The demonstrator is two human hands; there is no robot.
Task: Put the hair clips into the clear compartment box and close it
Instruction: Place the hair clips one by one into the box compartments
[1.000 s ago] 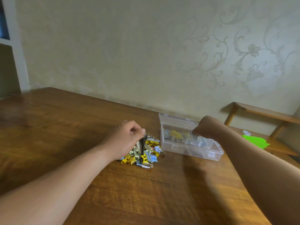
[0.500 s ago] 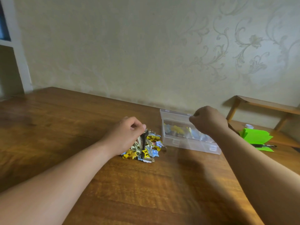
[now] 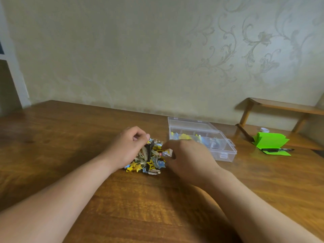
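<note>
Over hair clips (image 3: 149, 163), right hand (image 3: 189, 159) seemingly pinches one

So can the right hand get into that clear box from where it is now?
Probably yes. The right hand, pinching a hair clip at the pile, is just beside the clear box. The lid looks open, and nothing stands between hand and box.

On the wooden table (image 3: 70, 137), the left hand (image 3: 128, 149) curls over a heap of hair clips (image 3: 149, 163). The right hand (image 3: 190, 159) pinches a pale clip (image 3: 165, 153) at the heap's right edge. Farther right, the clear compartment box (image 3: 223, 155) lies open with clips inside.
</note>
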